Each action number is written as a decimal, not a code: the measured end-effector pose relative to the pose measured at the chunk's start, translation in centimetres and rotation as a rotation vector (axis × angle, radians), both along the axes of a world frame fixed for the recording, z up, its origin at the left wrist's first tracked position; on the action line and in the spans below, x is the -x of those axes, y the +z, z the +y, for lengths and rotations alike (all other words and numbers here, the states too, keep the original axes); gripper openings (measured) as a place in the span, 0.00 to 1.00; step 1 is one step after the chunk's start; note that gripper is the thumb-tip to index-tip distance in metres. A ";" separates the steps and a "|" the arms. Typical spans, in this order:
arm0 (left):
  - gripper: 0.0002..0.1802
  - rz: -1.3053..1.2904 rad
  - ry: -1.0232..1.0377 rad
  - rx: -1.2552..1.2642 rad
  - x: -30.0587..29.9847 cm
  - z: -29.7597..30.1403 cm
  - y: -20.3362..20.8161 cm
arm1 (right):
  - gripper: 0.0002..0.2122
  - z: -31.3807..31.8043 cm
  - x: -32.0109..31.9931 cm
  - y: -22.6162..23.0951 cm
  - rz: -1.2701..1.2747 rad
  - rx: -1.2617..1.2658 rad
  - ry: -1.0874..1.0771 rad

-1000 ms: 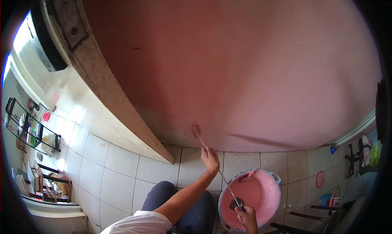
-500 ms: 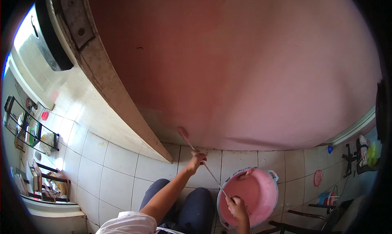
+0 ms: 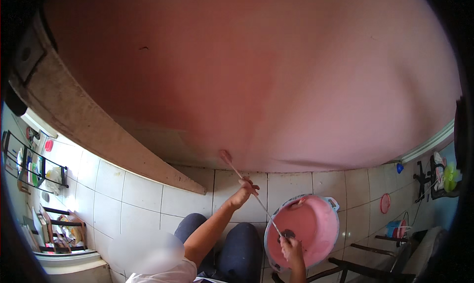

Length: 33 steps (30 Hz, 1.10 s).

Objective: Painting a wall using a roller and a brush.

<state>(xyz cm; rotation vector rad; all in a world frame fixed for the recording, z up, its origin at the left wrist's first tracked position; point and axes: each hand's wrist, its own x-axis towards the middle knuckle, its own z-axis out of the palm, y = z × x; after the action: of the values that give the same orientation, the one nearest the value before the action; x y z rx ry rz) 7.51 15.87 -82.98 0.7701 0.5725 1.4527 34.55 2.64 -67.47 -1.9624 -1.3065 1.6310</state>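
A long thin pole [image 3: 264,207] carries a small paint-coated pink head [image 3: 225,156]; whether that head is a roller or a brush, I cannot tell. It lies against the lower part of a pink wall [image 3: 316,100]. My left hand [image 3: 246,188] is closed round the pole a short way below the head. Farther down, my right hand [image 3: 290,248] grips the pole's lower end beside a dark, blurred part. Below that hand stands a large round basin [image 3: 334,228], its inside covered in pink paint, with a small pink-stained thing [image 3: 299,202] at its far rim.
At left, the edge of a pale door [image 3: 133,150] juts toward the wall. Black racks [image 3: 37,167] with household things stand beyond it. On the right are a dark chair [image 3: 370,268], a small blue bucket [image 3: 395,228] and a pink round lid [image 3: 385,203]. White tiles [image 3: 237,204] cover the floor.
My view has turned, so the door edge sits farther left. The pink head has shifted slightly right relative to the door's bottom corner; both hands still hold the pole.
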 end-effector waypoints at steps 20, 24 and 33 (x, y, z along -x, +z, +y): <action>0.15 0.055 0.070 0.066 1.6 0.8 0.5 | 0.19 4.5 0.3 -0.3 -0.246 -0.213 0.187; 0.16 -0.159 0.166 0.343 14.2 -3.3 -6.3 | 0.23 5.8 10.5 1.3 -0.352 -0.282 0.404; 0.11 0.427 0.060 -0.244 1.4 0.3 -4.1 | 0.21 3.7 0.0 1.2 -0.344 -0.112 0.172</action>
<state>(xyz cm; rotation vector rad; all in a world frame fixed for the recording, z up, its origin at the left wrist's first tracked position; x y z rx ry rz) 6.11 16.16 -87.09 1.2828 0.7526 1.4351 34.54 6.34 -66.24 -2.1810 -1.6933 1.2907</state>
